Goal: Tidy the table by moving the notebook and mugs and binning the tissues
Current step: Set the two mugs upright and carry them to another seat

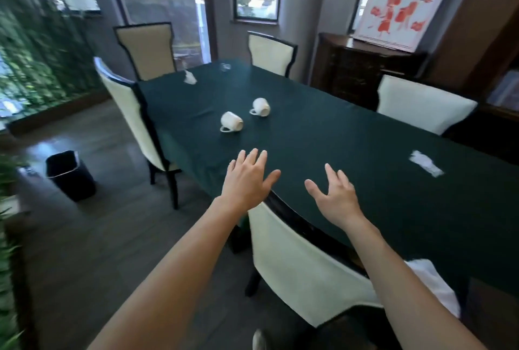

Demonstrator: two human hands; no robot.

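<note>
Two white mugs lie on their sides on the dark green tablecloth [323, 136]: the nearer mug [231, 121] and the farther mug [261, 107]. A crumpled tissue [189, 77] sits near the table's far left edge. Another tissue [425, 163] lies at the right. My left hand [247, 178] hovers open above the table's near edge, a short way in front of the nearer mug. My right hand [334, 195] is open too, fingers spread, over the cloth. No notebook is in view.
A black bin [70, 174] stands on the floor left of the table. Cream chairs ring the table: one [297, 262] right below my hands, one [132, 116] at the left, others at the far side. A small glass object [225, 67] sits at the table's far end.
</note>
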